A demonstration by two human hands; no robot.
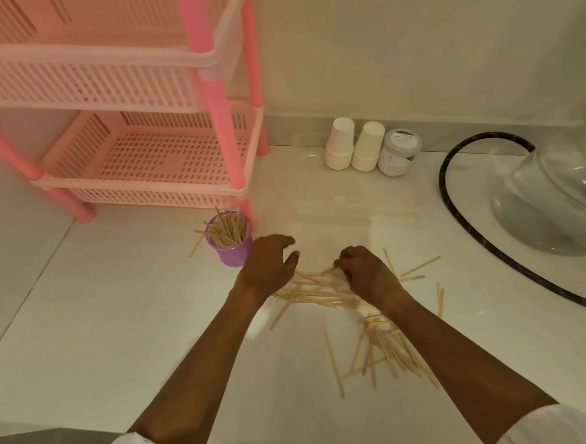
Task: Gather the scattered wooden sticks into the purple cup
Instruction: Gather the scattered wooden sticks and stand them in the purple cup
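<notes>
The purple cup stands on the white floor in front of the pink rack, with several wooden sticks standing in it. A few sticks lie loose just left of it. Scattered wooden sticks lie in a pile between my hands, and a second pile of sticks lies nearer me on the right. My left hand hovers over the left end of the pile, fingers spread and relaxed, holding nothing. My right hand has its fingers curled down onto the sticks in the pile and pinches some of them.
A pink plastic rack with tiered baskets stands at the back left. Two white paper cups and a grey jar stand against the wall. A black hose curves round a glass vessel on the right.
</notes>
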